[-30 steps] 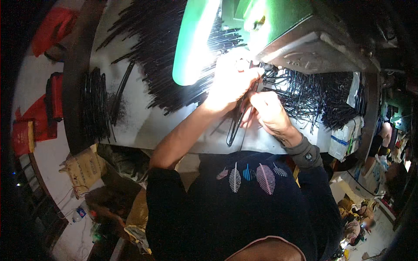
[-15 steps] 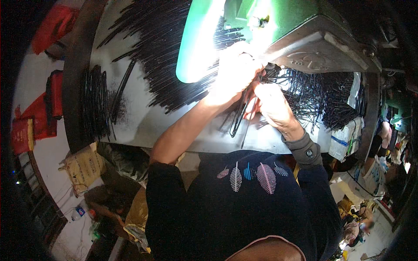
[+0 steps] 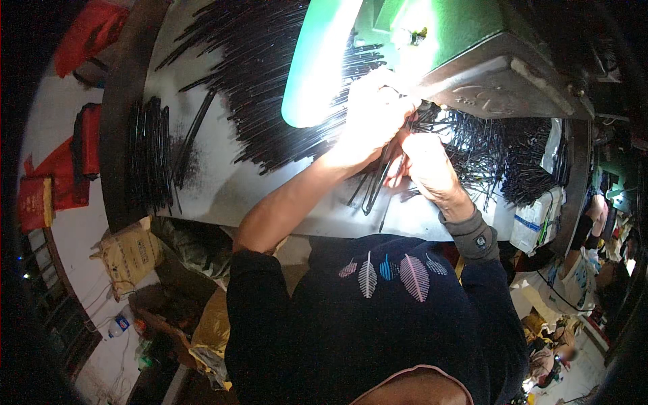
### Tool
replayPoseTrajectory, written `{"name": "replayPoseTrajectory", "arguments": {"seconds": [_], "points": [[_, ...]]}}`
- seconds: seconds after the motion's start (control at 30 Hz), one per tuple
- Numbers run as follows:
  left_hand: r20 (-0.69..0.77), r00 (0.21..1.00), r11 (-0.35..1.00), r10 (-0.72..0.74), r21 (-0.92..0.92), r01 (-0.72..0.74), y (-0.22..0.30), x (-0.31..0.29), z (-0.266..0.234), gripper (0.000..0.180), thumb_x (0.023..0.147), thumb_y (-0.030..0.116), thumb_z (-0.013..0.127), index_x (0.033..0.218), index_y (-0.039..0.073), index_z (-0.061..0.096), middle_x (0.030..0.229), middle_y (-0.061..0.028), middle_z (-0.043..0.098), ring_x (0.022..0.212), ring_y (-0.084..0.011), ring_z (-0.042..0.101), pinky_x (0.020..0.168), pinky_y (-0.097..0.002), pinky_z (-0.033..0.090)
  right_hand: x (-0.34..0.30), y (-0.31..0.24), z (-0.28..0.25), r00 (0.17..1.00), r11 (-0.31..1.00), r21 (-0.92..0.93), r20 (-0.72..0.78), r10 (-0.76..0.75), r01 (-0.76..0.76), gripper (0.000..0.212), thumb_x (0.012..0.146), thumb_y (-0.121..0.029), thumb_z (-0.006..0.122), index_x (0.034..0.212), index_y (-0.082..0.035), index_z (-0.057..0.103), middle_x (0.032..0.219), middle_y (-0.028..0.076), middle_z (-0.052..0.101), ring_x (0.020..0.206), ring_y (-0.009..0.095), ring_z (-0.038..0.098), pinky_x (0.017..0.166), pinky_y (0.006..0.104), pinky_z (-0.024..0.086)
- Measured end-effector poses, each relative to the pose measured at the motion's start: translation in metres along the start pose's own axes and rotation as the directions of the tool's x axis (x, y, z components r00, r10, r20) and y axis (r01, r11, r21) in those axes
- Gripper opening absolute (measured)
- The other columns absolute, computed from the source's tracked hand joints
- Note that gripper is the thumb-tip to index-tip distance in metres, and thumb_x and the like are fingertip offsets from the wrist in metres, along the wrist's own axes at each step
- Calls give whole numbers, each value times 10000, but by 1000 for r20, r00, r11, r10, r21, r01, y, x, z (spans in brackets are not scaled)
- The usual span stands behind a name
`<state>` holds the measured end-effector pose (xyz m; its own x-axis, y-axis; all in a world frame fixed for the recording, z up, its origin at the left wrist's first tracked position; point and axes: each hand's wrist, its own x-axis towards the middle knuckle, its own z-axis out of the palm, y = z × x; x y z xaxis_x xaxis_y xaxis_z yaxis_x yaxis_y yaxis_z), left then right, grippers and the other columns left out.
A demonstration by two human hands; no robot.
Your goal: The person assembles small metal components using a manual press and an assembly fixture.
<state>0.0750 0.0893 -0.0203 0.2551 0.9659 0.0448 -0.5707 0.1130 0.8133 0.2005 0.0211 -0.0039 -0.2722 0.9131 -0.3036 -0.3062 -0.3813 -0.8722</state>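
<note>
Both hands meet at the head of a green machine (image 3: 466,40), under glaring light. My left hand (image 3: 374,115) is closed around a few thin black rods, just below the machine's head; glare washes out its fingertips. Close beside it, my right hand (image 3: 430,165) has its fingers curled against the same black rods (image 3: 371,192), whose lower ends hang down toward me, one of them bent like a hook. The upper ends of the rods are hidden by my hands. A wide spread of black rods (image 3: 260,94) lies left of my left hand.
A tangled heap of black rods (image 3: 472,152) lies on the right of the white tabletop (image 3: 263,206). A narrow bundle of rods (image 3: 150,155) sits at the left edge. Above my left forearm hangs a green panel (image 3: 304,77). A white packet (image 3: 533,219) stands at the right corner.
The whole view has shifted slightly. Both hands stay together at the machine's head with the black rods, whose lower ends have swung a little.
</note>
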Motion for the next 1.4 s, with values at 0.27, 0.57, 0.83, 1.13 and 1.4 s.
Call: {"name": "replayPoseTrajectory", "arguments": {"seconds": [0.27, 0.57, 0.83, 1.13, 1.4], "points": [[-10, 1000, 995, 2, 97, -1, 2, -5, -1, 101, 807, 39, 635, 850, 22, 545, 731, -42, 565, 647, -104, 552, 577, -236, 462, 2, 0, -4, 999, 1000, -20, 46, 22, -21, 294, 933, -183, 462, 760, 42, 538, 654, 148, 628, 538, 193, 632, 497, 269, 520], [-33, 987, 986, -158, 45, 160, 15, -6, 8, 91, 808, 31, 618, 853, 8, 542, 707, -49, 566, 597, -106, 565, 492, -224, 462, -12, 11, 4, 999, 994, 108, -48, -11, 16, 237, 951, -195, 464, 894, 27, 523, 659, 114, 610, 550, 189, 621, 523, 275, 527], [-59, 977, 978, -204, 41, 206, 10, -7, 10, 107, 844, 89, 585, 886, 5, 532, 640, -88, 582, 439, -104, 515, 371, -216, 413, -11, 20, 21, 979, 996, 38, -192, -70, 79, 292, 968, -245, 447, 853, 9, 532, 607, 105, 590, 475, 164, 582, 447, 273, 489], [-265, 947, 653, -181, 688, 317, 116, -25, -74, 208, 831, 120, 637, 997, 7, 584, 800, -84, 643, 700, -105, 616, 609, -218, 500, -55, -21, -25, 966, 417, -883, 129, -224, 215, 181, 737, -10, 670, 914, 22, 653, 743, 98, 613, 617, 146, 601, 536, 265, 483], [122, 984, -55, 132, 992, -115, 98, -87, -52, 241, 735, 113, 701, 948, 57, 603, 837, -105, 605, 794, -263, 570, 726, -370, 461, -50, -11, -36, 864, -30, -904, 416, -282, 426, 189, 696, -24, 652, 884, -8, 637, 822, 97, 570, 652, 221, 583, 567, 316, 482]]}}
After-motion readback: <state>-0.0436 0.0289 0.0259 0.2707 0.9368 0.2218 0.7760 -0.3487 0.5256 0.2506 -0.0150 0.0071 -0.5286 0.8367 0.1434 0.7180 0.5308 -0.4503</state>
